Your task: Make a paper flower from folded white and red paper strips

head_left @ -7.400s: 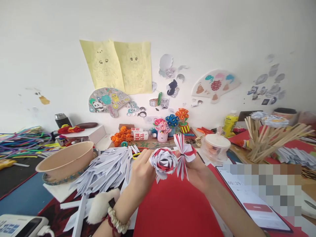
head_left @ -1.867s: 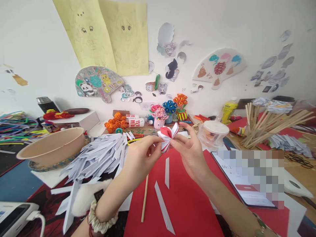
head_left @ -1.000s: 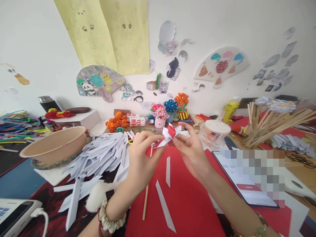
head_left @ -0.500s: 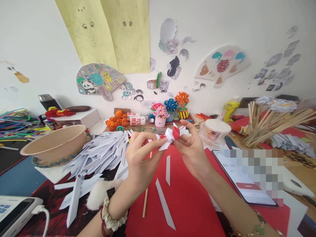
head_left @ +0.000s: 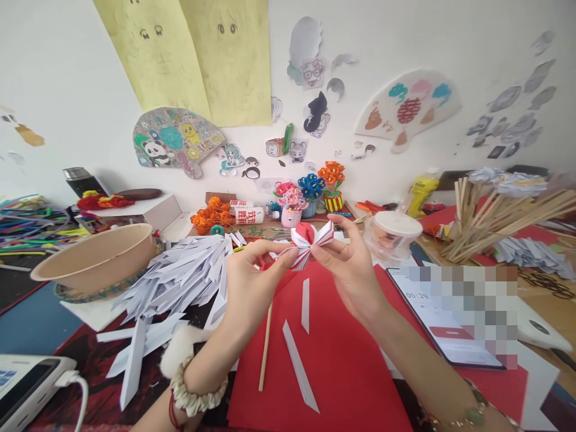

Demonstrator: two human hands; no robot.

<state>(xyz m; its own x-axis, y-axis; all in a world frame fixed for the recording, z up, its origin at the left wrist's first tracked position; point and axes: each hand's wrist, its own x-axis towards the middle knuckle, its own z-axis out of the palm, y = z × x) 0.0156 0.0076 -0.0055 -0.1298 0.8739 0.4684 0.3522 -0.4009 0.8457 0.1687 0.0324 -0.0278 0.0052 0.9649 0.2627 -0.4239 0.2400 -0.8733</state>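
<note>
My left hand [head_left: 254,282] and my right hand [head_left: 351,267] are raised above a red paper sheet [head_left: 342,366], both pinching a small folded red-and-white paper piece [head_left: 308,239] fanned out between the fingertips. The left thumb and fingers grip its lower left edge, the right fingers hold its right side. Below the hands lie a thin wooden stick [head_left: 265,348] and two folded white paper strips [head_left: 299,366] on the red sheet.
A heap of folded white strips [head_left: 180,279] and a tan bowl [head_left: 96,255] sit to the left. A clear lidded cup [head_left: 390,235], a phone [head_left: 443,324] and a bundle of wooden sticks [head_left: 499,222] are to the right. Small flower pots [head_left: 310,198] stand at the back.
The finished paper flower held earlier is gone from the hands. The stick and two strips now lie on the red sheet, and both hands have been turning and spreading the small folded piece.
</note>
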